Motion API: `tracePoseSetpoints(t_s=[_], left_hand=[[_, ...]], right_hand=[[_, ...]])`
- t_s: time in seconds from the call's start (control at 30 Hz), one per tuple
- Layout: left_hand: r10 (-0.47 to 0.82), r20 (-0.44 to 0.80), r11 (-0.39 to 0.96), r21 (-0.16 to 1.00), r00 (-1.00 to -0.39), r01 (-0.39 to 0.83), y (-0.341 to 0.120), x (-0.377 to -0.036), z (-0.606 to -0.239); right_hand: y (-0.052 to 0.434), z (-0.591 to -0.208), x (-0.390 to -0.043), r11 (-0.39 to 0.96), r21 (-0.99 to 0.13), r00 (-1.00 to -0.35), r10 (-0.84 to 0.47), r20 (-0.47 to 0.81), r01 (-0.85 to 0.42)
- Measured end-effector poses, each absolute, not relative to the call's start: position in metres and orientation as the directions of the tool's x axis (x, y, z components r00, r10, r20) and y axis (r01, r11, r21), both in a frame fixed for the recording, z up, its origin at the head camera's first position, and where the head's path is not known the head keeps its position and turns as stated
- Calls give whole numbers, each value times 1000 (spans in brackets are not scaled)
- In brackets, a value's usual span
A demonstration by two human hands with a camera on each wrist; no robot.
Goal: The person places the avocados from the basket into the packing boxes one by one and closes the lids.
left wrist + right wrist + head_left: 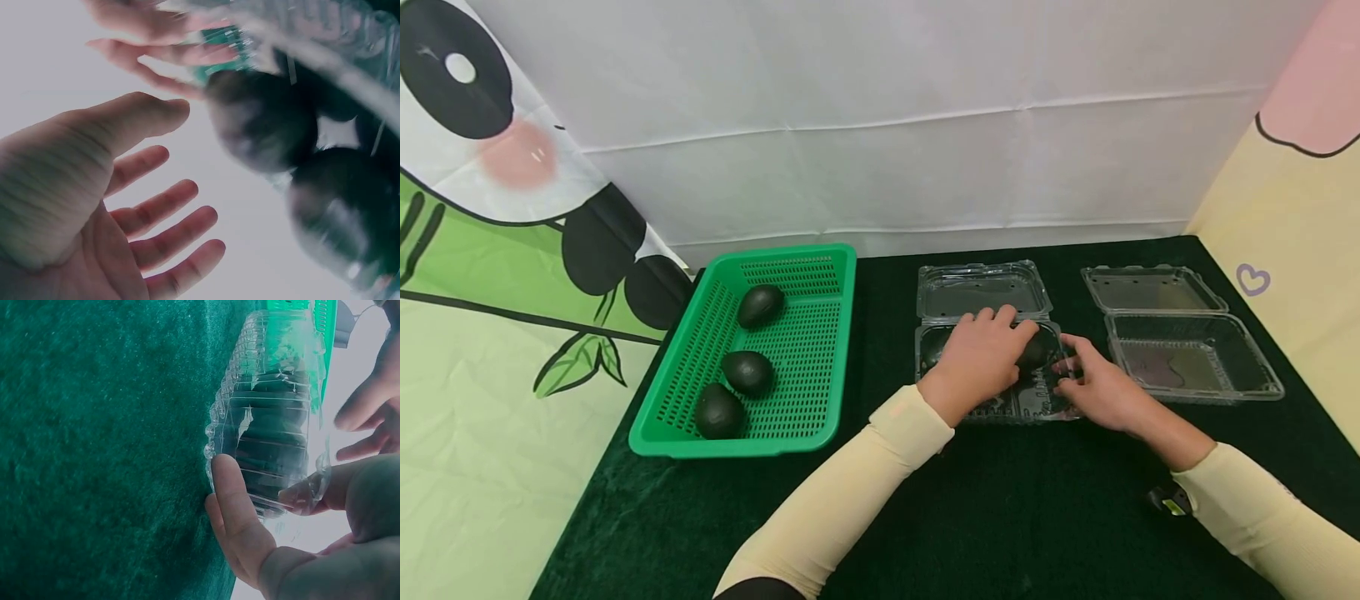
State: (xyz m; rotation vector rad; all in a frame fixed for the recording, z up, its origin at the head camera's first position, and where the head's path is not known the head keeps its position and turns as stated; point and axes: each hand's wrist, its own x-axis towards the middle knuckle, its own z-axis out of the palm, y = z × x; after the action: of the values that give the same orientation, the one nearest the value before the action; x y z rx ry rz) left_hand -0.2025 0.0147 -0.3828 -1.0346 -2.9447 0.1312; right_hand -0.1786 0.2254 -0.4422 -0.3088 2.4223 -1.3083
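My right fingers pinch the right wall of a clear clamshell (1033,408), its long axis running left to right, lid open away from me. My left hand (977,358), fingers loosely spread, partly hides the avocados (1039,348) inside; blurred and cut off in the left-wrist view, their long axes escape me.

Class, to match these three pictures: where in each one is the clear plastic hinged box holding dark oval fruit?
Head: the box lies right of centre, beneath the left hand.
Left wrist: along the right side, cut off by the frame.
Right wrist: right of centre, mostly in the upper half.
Shared landmark: the right hand, at the box in every view.
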Motion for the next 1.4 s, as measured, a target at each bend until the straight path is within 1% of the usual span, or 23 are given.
tracePoseSetpoints(t_s=[0.23, 0.57, 0.63, 0.8, 0.9, 1.13, 1.4], left_hand=[[628, 71, 777, -110, -775, 620, -11, -184, -348], [541, 192, 841, -108, -819, 530, -71, -183, -317], [501, 195, 865, -89, -843, 493, -88, -185, -313], [384, 146, 923, -19, -912, 385, -134, -189, -310], [346, 110, 937, 3, -932, 349, -159, -191, -310], [306, 62, 950, 37, -950, 309, -209, -197, -317], [234, -39, 970, 82, -971, 230, -242, -205, -329]], right_hand=[[225, -443, -178, 521, -853, -908, -359, -214, -5], [224, -444, -177, 505, -863, -912, -351, -211, 5], [223, -445, -177, 502, -865, -912, -352, -210, 6], [223, -445, -177, 495, -869, -911, -359, -204, 0], [224, -445, -178, 495, -869, -910, -359, -207, 2], [225, -444, -178, 495, -869, -907, -360, -220, 15], [224, -443, -177, 497, -868, -907, -356, -223, 18]])
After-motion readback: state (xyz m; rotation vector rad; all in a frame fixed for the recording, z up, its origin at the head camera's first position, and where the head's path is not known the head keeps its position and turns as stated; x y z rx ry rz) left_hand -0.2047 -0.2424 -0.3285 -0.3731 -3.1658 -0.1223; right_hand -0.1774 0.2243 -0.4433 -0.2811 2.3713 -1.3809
